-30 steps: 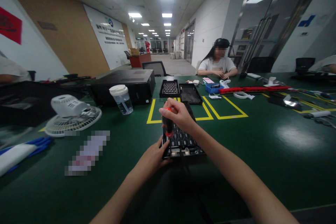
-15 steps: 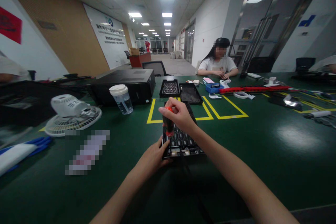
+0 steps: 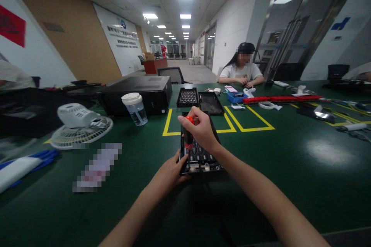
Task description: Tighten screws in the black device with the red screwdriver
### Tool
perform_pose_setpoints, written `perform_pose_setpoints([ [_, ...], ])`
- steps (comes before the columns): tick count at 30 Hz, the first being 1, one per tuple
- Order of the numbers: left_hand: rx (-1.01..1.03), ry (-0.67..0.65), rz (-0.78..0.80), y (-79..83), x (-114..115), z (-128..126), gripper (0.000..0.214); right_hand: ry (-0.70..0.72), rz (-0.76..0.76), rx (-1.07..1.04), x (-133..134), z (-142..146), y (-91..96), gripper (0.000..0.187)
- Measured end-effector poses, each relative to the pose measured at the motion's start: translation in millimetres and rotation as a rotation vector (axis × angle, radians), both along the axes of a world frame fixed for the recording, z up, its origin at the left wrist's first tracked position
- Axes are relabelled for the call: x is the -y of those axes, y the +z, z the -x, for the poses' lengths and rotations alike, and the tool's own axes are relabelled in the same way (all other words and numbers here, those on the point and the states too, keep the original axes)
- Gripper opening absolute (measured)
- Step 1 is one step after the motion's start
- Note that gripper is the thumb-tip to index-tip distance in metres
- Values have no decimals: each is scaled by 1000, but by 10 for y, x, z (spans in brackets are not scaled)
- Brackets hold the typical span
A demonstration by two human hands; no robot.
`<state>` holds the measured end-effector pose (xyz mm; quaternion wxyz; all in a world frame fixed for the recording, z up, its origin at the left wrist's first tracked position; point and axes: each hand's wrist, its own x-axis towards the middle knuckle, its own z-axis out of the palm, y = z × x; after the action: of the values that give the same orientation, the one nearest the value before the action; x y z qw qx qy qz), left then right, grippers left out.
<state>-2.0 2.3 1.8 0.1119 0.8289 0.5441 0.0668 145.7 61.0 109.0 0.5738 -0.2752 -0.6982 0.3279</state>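
Observation:
My right hand (image 3: 201,128) is wrapped round the handle of a screwdriver (image 3: 188,139) with a black and red grip. The tool stands nearly upright, its shaft pointing down at the left front part of a black case (image 3: 203,155). Rows of dark round cells fill the case, and small pale parts line its near edge. My left hand (image 3: 171,170) grips the case at its left near corner, thumb on the rim and fingers along the side and underneath. Exactly where the screwdriver tip rests is too small to make out.
Behind the case lie a second cell-filled case (image 3: 188,97) and a black lid (image 3: 211,103). To the left stand a lidded water cup (image 3: 135,109), a white fan (image 3: 79,125) and a large black box (image 3: 139,92). Across the table (image 3: 261,170) sits a person (image 3: 242,71) near a blue tray (image 3: 236,97).
The screwdriver's red cap and my right-hand fingers have turned slightly and shifted a little. My left hand stays on the case.

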Motion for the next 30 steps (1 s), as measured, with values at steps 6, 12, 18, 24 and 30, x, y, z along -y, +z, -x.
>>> perform_pose_setpoints([
  [6,2,-9,5,-11,3,-1,69,-123,-76,-6,51,34,-15,36],
  [12,4,-1,8,-45,-13,9,69,-86,-50,-28,42,45,-23,34],
  [18,6,-3,-8,-63,-21,7,69,174,101,-59,16,8,2,31],
  [24,8,8,12,-72,-34,4,70,380,274,-87,-8,26,-8,25],
  [30,30,-1,-3,-82,-36,13,70,549,228,-123,-79,-8,4,24],
])
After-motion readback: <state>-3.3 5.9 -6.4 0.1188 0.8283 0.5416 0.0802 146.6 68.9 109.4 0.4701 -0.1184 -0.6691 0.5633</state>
